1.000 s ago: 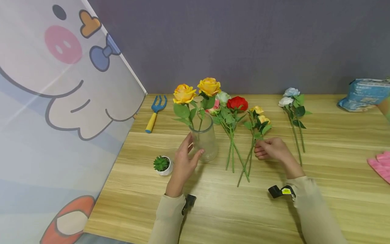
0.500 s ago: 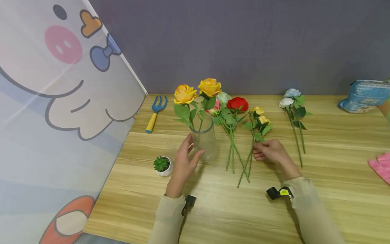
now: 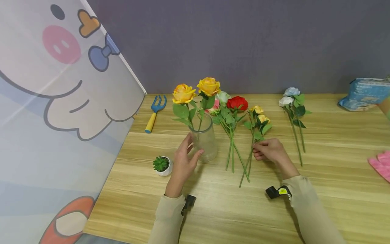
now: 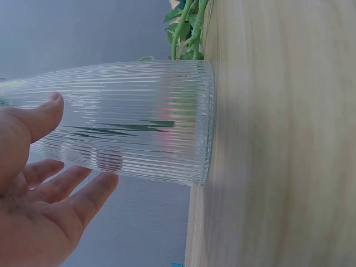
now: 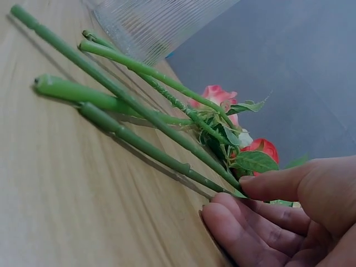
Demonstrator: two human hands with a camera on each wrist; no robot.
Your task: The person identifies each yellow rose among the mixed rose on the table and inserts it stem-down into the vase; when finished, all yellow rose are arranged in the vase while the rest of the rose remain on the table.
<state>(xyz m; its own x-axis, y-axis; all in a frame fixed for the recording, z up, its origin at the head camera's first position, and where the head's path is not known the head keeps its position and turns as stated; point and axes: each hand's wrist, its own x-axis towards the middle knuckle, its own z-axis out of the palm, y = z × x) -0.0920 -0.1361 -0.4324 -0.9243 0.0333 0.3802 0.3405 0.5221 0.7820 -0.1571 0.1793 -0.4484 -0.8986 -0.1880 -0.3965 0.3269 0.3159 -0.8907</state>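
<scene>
The left hand (image 3: pixel 182 162) cups the ribbed glass vase (image 3: pixel 206 139) with thumb on the near side and fingers (image 4: pixel 83 189) spread round the left side, a loose, wide grip that rests against the glass rather than clamping it; the vase stands upright on the desk (image 3: pixel 213 203), left of centre, and carries two orange roses (image 3: pixel 196 89) whose stems run down inside it. The right hand (image 3: pixel 269 150) lies just right of the vase, its grip narrow, thumb and fingertips (image 5: pixel 233 219) pinching the stem of the yellow roses (image 3: pixel 259 117) where it lies flat on the desk; the stem's cut end points toward the near edge, the blooms toward the far wall. Between the two hands lies a bunch of stems with a red rose (image 3: pixel 237 102), a pink one and a pale one, crossing the yellow roses' stem near the cut ends. Further right, well apart, lie two white roses (image 3: pixel 289 96); at the far right edge sit a blue packet (image 3: pixel 364 93) and a pink glove (image 3: pixel 381 164). Left of the vase stands a small potted succulent (image 3: pixel 162 164) just beside the left hand; further away lies a blue garden fork (image 3: pixel 155 112) with a yellow handle.
</scene>
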